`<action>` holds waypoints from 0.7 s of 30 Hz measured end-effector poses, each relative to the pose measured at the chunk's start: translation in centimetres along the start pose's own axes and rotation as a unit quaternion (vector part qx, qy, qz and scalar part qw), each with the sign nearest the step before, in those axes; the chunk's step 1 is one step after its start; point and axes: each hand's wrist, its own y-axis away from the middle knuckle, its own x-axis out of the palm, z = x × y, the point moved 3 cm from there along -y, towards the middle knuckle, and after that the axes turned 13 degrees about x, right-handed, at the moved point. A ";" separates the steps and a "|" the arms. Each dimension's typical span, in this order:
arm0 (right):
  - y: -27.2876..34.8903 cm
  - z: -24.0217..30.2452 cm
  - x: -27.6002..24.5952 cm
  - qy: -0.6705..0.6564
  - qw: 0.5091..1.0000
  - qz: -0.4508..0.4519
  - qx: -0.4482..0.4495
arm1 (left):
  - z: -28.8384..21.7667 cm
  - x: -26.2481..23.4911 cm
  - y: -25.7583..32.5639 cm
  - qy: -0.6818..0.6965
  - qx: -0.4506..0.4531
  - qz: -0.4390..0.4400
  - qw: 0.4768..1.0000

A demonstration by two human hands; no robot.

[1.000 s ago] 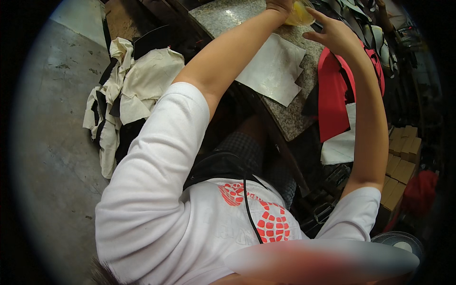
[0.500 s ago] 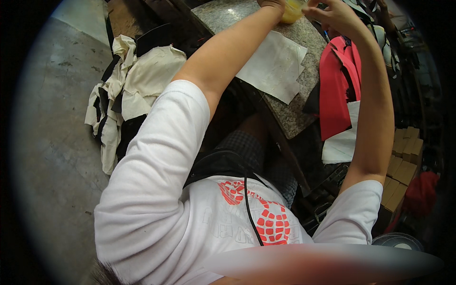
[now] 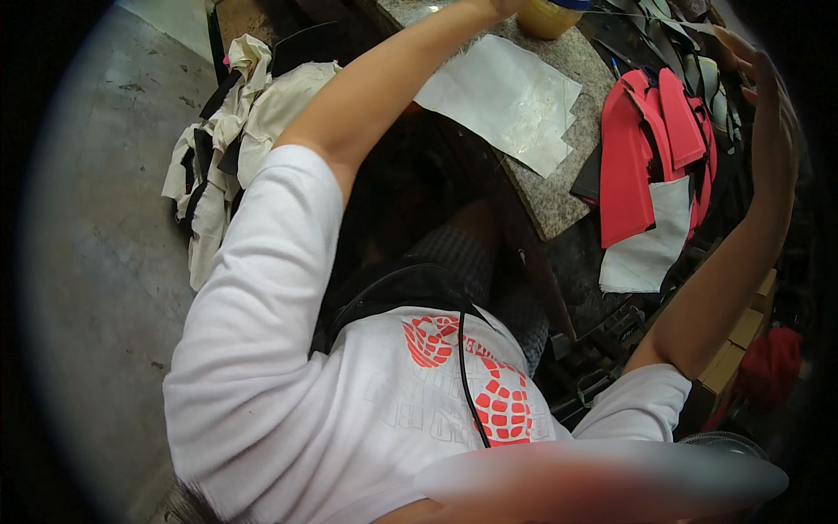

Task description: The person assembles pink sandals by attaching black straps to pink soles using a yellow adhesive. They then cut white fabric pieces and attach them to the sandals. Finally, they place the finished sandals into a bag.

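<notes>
Most of my left hand lies beyond the top edge, so its fingers are hidden. Beside it a jar of yellowish stuff with a blue top stands on the speckled stone slab. My right hand is raised at the far right, its fingers bent. A thin pale line, seemingly a thread, stretches from near the jar toward those fingertips, which appear to pinch it. Between my arms a whitish sheet with a jagged right edge lies across the slab.
Red-pink cut pieces and a pale piece lie right of the slab. Cream and black cloth is heaped at left. Dark strips crowd the back right. Cardboard boxes and a red item sit lower right.
My right hand has swung away from the jar, out to the right. My left hand has moved slightly up and left. The jar and sheet show more fully as the view shifted.
</notes>
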 end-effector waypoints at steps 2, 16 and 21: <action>1.4 1.2 -0.2 -0.025 0.999 0.010 -0.033 | -0.2 -2.1 1.1 -0.158 0.002 0.080 0.984; 12.0 4.6 22.1 0.252 0.945 0.200 -0.056 | -0.7 -4.5 7.6 -0.085 0.103 0.288 0.948; 13.4 5.7 20.9 0.262 0.945 0.180 -0.081 | -1.1 -4.4 7.6 -0.094 0.102 0.275 0.952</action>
